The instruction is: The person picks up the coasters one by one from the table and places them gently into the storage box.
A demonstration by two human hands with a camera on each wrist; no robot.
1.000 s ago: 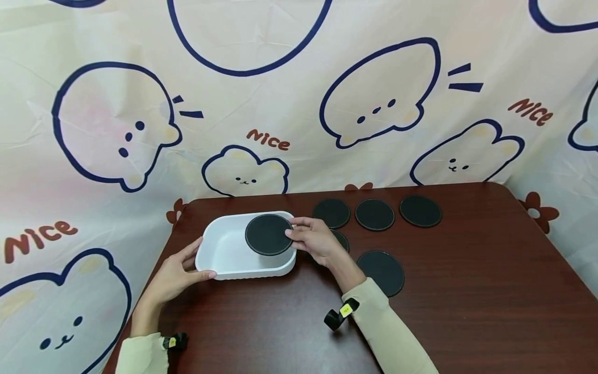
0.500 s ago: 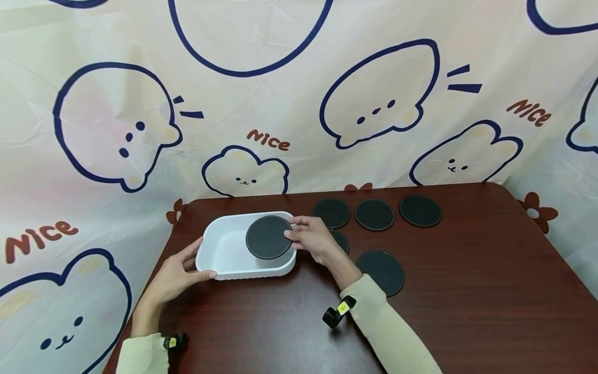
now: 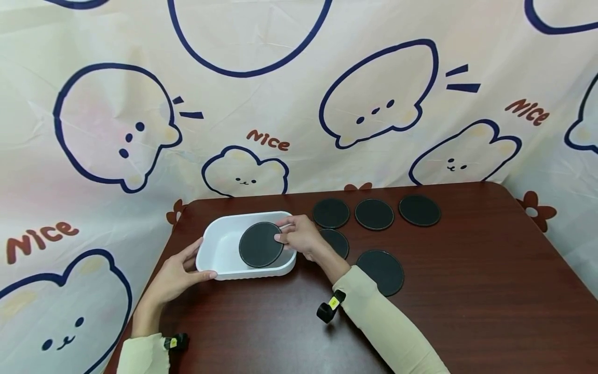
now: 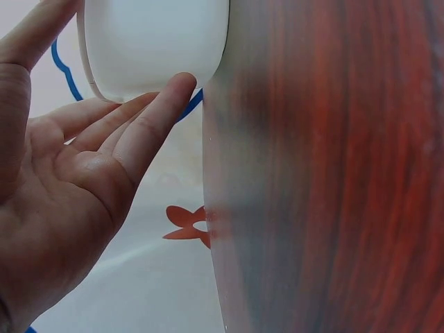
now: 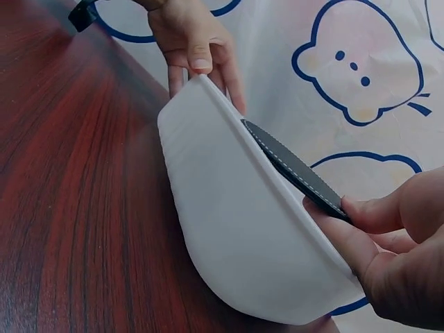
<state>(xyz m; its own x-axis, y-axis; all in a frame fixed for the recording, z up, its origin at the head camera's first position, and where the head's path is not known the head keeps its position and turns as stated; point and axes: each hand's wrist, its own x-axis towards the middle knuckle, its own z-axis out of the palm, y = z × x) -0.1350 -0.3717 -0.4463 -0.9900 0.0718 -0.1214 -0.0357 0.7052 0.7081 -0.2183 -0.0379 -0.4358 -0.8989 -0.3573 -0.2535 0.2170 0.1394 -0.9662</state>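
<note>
My right hand [image 3: 304,239] pinches a round black coaster [image 3: 258,246] by its right edge, thumb on top. The coaster is over the right part of a white oblong tray [image 3: 216,249] with raised sides. In the right wrist view the coaster [image 5: 295,166], edged with pale stitching, slants at the tray's rim [image 5: 277,184]. At the tray's left end, my left hand [image 3: 174,276] holds it, thumb at the near corner and fingers along the far side. The left wrist view shows the fingers [image 4: 149,128] of that hand against the tray's outer wall [image 4: 156,48].
Several more black coasters lie flat right of the tray: three along the back, including the rightmost coaster [image 3: 419,210], one partly behind my right hand, and a nearer coaster [image 3: 381,272] beside the forearm. A printed cloth [image 3: 369,93] hangs behind the brown table [image 3: 467,291].
My right hand has moved left and slightly nearer with the pinched coaster, carrying it further over the tray. The left hand and the tray have stayed in place.
</note>
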